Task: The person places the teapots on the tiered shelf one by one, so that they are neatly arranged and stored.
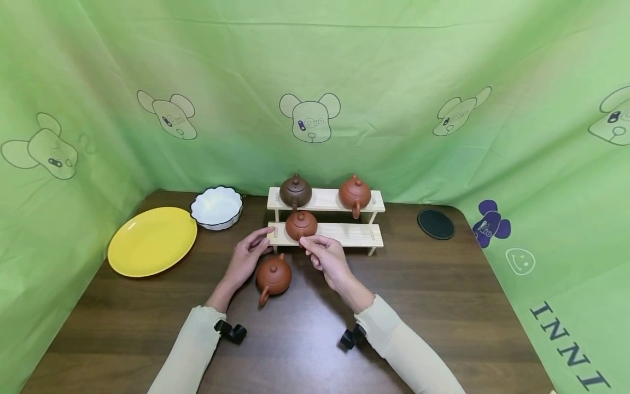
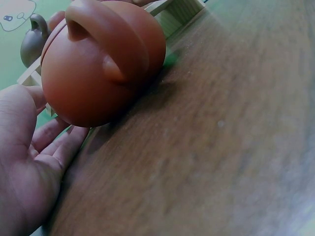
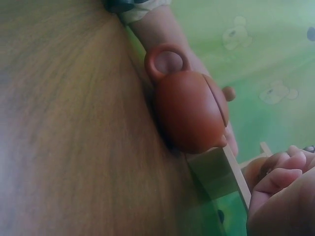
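Observation:
In the head view my right hand [image 1: 328, 257] pinches the handle of a reddish-brown clay teapot [image 1: 301, 223] between thumb and fingers. That teapot is at the left part of the lower shelf of a pale wooden two-tier stand [image 1: 346, 234]. My left hand [image 1: 246, 257] touches this shelf's left end with its fingers extended. Just right of the left wrist, a second reddish teapot [image 1: 273, 276] stands on the table, spout toward the stand. Seen from the left wrist, this teapot [image 2: 98, 73] hides the fingertips of my left hand [image 2: 34, 152].
On the upper shelf stand a dark brown teapot [image 1: 295, 191] and a reddish one [image 1: 355, 192]. A yellow oval plate [image 1: 152, 242] and a white scalloped bowl [image 1: 216, 207] are at the left. A black round coaster [image 1: 436, 224] lies at the right; green drapes [image 1: 394, 82] enclose the table.

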Available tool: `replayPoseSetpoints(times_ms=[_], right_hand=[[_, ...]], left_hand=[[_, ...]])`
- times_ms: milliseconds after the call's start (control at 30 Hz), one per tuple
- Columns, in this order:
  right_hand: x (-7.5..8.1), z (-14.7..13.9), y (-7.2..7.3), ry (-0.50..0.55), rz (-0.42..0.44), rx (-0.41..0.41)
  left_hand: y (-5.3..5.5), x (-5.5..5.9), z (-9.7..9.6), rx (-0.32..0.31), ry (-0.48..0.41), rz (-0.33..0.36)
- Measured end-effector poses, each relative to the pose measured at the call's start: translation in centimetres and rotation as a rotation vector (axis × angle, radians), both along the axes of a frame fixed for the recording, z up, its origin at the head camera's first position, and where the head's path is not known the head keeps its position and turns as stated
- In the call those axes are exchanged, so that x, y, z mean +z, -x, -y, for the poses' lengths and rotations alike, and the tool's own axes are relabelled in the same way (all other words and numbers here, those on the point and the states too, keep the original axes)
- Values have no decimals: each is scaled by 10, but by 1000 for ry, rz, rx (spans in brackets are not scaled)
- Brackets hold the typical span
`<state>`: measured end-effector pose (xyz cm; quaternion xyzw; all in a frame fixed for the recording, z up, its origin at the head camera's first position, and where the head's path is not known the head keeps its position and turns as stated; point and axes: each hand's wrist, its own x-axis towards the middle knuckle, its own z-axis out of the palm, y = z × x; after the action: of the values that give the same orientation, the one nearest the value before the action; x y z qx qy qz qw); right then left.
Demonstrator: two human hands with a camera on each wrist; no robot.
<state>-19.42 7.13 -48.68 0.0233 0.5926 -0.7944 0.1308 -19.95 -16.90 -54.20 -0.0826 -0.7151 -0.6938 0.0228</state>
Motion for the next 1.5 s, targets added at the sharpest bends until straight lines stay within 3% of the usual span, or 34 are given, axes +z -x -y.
replayPoseSetpoints(times_ms=[433, 800, 1167, 1500], right_hand=[[0, -6, -3, 34, 8, -63], [-1, -8, -11, 54, 26, -62], [-3, -12, -25, 48, 28, -51], [-4, -16, -41, 54, 51, 10]], left_hand=[[-1, 1, 1, -7, 11, 13], [-1, 0, 1, -11, -11, -7], [-1, 2, 0, -14, -12, -1], [0, 0, 0, -13, -17, -8]])
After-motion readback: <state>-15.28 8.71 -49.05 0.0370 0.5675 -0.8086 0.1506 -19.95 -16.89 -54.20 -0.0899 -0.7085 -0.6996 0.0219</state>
